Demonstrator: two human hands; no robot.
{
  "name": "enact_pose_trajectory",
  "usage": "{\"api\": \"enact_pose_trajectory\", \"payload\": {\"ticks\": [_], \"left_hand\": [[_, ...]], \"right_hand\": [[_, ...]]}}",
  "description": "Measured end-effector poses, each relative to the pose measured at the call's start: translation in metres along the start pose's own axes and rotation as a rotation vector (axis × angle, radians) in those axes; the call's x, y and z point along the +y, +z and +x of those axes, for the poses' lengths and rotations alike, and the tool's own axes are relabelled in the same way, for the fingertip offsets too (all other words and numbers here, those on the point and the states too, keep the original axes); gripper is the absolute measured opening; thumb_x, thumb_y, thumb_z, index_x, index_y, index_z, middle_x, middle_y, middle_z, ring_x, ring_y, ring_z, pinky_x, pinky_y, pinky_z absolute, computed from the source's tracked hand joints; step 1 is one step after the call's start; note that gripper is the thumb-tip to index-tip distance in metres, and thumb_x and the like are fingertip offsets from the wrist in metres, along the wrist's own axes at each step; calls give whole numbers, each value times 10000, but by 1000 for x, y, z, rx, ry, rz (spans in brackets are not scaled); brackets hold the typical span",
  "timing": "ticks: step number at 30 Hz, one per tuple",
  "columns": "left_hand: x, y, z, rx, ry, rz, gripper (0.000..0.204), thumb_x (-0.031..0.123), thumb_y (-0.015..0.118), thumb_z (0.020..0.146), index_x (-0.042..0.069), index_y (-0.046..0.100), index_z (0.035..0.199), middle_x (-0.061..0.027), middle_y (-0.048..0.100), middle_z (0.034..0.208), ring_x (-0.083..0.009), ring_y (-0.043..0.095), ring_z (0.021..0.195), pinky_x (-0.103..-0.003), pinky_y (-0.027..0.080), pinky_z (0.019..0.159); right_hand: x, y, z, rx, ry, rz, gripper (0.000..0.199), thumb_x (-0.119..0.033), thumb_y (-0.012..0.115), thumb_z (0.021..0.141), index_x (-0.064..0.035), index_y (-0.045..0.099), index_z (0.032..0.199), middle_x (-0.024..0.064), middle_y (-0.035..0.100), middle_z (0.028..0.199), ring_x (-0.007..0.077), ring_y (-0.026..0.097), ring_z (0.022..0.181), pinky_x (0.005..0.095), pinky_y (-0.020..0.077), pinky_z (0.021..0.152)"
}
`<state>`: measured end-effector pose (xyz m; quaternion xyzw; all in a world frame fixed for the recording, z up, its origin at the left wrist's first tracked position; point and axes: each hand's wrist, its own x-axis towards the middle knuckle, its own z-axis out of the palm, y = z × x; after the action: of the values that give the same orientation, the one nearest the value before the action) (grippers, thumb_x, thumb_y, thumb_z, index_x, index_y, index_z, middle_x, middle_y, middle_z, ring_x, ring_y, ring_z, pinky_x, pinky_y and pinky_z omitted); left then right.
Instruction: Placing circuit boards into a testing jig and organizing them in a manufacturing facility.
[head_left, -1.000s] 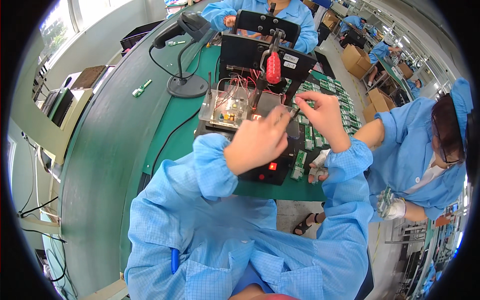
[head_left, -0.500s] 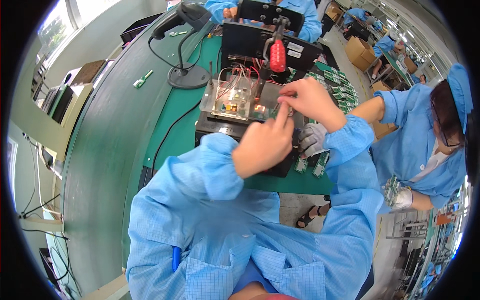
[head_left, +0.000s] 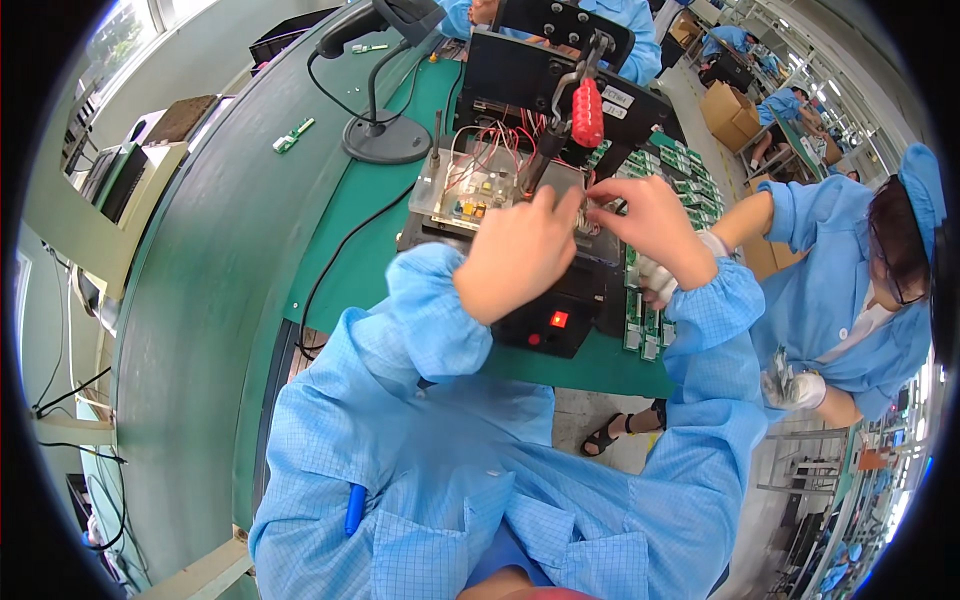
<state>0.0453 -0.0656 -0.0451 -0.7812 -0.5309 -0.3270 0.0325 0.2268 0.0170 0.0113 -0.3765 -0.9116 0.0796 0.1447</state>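
On the test fixture, a clear plate [head_left: 428, 196] carries small electronic parts and red and white wires. Above it stands a toggle clamp with a red handle [head_left: 588, 112]. My left hand [head_left: 520, 250] is over the plate's front edge, fingers curled inward and partly hidden behind its back. Close beside it at the fixture's right side, my right hand [head_left: 650, 218] has thumb and forefinger pinched together. Whatever lies between the fingertips of both hands is too small and blurred to name. The fixture's black front [head_left: 540, 335] shows a lit red switch [head_left: 558, 320].
Green circuit boards [head_left: 690, 170] lie in rows on the right. A co-worker's gloved hand [head_left: 655, 278] reaches in beside my right wrist; the other glove [head_left: 800, 390] holds boards. A scanner on a stand [head_left: 385, 140] and a single board [head_left: 293, 135] are on the left.
My left hand has moved up and slightly left, uncovering the lit red switch. My right hand has shifted slightly right and down. The co-worker's glove has drawn back right, with more boards showing there.
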Motion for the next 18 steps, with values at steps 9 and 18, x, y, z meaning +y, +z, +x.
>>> {"api": "enact_pose_trajectory", "payload": {"ticks": [9,18], "left_hand": [[-22,-26,14,-52,9,29,146,114,586,807,44,572,934,-157,657,789,-343,676,723,-463,523,563],[36,27,-16,132,197,72,452,153,640,702,-59,578,1097,-239,516,1302,-166,564,815,-250,479,510]], "right_hand": [[7,-3,4,37,-37,34,245,-199,688,813,-26,719,983,144,715,840,276,697,731,343,534,669],[-20,-18,24,12,-1,112,245,-254,653,848,-31,728,918,139,708,771,280,691,691,348,538,649]]}}
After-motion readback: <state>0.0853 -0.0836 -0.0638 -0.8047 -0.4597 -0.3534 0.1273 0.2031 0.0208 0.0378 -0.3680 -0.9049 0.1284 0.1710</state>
